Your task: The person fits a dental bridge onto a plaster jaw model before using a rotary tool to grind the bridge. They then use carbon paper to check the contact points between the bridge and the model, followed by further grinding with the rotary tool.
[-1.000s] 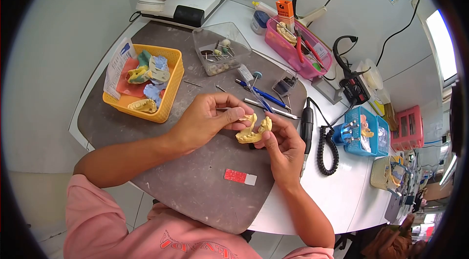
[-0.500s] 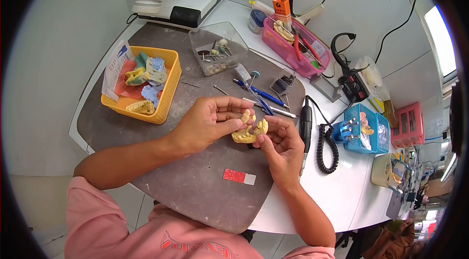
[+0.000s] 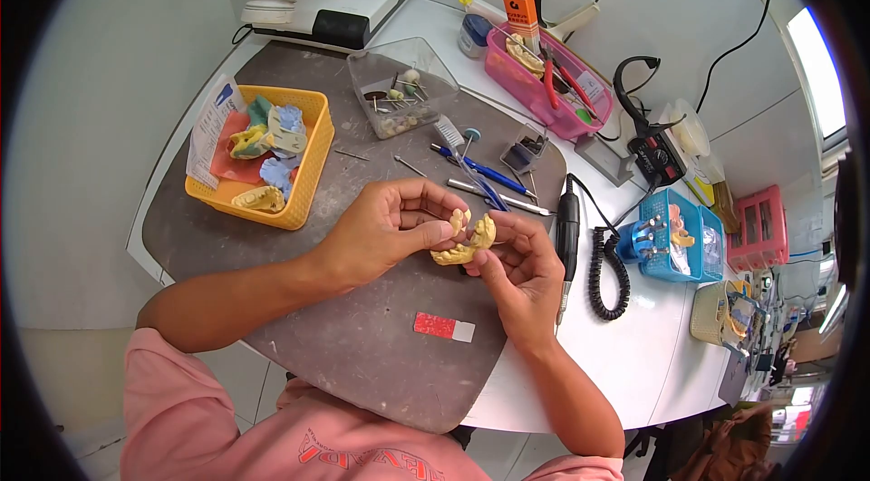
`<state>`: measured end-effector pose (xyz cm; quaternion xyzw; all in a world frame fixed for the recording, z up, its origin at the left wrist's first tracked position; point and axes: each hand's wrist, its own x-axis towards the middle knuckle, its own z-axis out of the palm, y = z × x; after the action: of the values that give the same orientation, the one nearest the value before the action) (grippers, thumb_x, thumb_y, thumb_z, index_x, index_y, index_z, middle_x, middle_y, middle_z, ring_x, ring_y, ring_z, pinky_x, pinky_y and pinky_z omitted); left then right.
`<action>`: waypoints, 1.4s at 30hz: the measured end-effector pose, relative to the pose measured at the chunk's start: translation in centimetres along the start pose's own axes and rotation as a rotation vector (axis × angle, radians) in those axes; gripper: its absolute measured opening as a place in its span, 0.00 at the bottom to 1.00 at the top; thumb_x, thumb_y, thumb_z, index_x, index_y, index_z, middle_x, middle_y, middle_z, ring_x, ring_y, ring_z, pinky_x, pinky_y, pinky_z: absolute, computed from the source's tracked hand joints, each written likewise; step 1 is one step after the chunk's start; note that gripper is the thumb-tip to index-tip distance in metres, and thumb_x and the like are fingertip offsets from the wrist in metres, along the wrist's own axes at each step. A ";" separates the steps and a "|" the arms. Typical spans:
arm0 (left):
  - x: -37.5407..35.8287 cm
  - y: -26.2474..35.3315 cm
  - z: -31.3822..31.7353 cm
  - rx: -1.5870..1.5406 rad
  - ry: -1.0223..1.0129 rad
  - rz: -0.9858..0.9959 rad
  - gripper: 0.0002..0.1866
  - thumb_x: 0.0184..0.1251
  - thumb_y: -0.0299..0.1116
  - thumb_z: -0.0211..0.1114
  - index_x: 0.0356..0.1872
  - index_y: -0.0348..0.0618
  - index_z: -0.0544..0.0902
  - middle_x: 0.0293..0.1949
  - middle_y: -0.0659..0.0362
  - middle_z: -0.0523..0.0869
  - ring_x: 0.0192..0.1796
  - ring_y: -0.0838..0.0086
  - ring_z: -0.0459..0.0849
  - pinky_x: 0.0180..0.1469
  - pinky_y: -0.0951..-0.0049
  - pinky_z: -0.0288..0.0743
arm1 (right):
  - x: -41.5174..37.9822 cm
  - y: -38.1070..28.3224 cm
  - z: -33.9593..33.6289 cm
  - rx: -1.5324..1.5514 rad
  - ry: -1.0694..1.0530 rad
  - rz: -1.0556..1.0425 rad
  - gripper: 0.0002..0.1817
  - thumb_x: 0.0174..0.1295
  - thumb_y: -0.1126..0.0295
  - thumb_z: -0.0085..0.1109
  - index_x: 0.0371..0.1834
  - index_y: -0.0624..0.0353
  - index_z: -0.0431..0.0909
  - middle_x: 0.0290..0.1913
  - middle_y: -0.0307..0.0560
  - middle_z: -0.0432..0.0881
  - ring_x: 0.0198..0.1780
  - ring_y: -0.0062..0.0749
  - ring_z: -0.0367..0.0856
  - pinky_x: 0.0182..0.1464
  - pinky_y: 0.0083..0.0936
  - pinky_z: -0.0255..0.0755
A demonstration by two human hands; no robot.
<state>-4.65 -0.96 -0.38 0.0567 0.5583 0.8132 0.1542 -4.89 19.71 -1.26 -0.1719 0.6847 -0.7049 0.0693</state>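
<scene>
A yellow plaster dental cast (image 3: 458,255) is held over the grey mat by my right hand (image 3: 526,277), thumb at its near edge and fingers curled behind. Between the thumb and fingertips of my left hand (image 3: 385,232) is a small yellow tooth die (image 3: 459,220), close above the left part of the cast. Both hands are closed. On the mat nearer my body lies a red and white strip (image 3: 444,327). Beyond my fingers are a clear-handled brush (image 3: 450,134), a blue pen-like tool (image 3: 489,171) and a metal instrument (image 3: 498,197).
To the left stands a yellow basket (image 3: 313,159) with casts and impressions. A clear box of burs (image 3: 367,73) and a pink tray (image 3: 507,73) of tools are farther back. A black handpiece (image 3: 568,227) with coiled cord and blue baskets (image 3: 666,274) stand right.
The cast has tilted slightly in my right hand, and its raised right end sits a little higher. The tooth die in my left hand has shifted slightly. Both grips remain.
</scene>
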 end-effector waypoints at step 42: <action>0.0 0.4 0.1 0.275 0.001 0.054 0.12 0.64 0.26 0.70 0.47 0.34 0.83 0.44 0.56 0.87 0.47 0.76 0.86 0.53 0.76 0.81 | 0.1 -0.1 0.1 -0.041 -0.022 -0.018 0.24 0.63 0.79 0.65 0.61 0.64 0.70 0.50 0.50 0.84 0.50 0.30 0.85 0.51 0.23 0.81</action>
<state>-4.74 -1.04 0.04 0.0919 0.6627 0.7330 0.1227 -4.95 19.54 -1.18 -0.1869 0.6967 -0.6894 0.0669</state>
